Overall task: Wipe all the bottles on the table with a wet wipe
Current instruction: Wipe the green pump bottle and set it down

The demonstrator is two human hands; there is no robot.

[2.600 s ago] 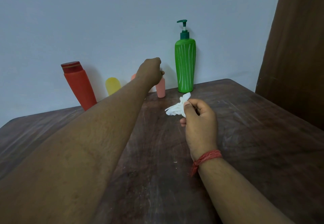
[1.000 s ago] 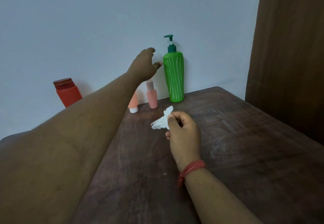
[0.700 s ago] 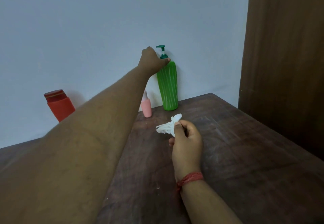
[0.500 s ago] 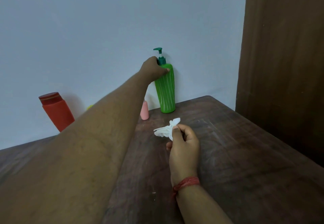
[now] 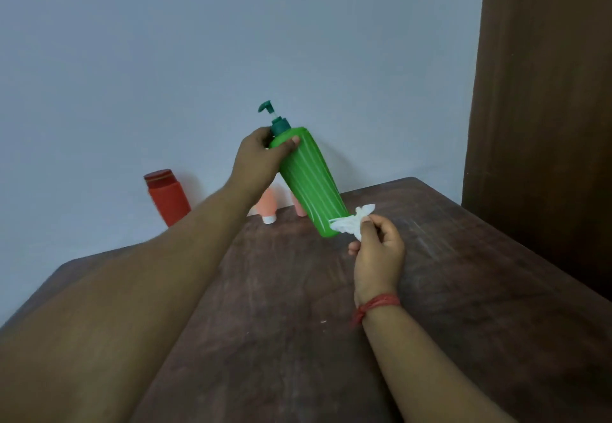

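Note:
My left hand (image 5: pixel 260 157) grips the shoulder of a tall green pump bottle (image 5: pixel 309 184) and holds it tilted above the dark wooden table (image 5: pixel 430 290). My right hand (image 5: pixel 377 250) pinches a crumpled white wet wipe (image 5: pixel 351 222) against the bottle's lower end. A red bottle (image 5: pixel 167 195) stands at the back left by the wall. Two small pink bottles (image 5: pixel 270 205) stand behind my left forearm, partly hidden.
A pale wall runs behind the table. A dark brown wooden panel (image 5: pixel 543 117) rises at the right, close to the table's right edge. A small white speck (image 5: pixel 323 322) lies on the tabletop near my right wrist.
My left hand has lifted the green bottle off the table, tilted it and brought it toward me. The wipe in my right hand now meets the bottle's lower end.

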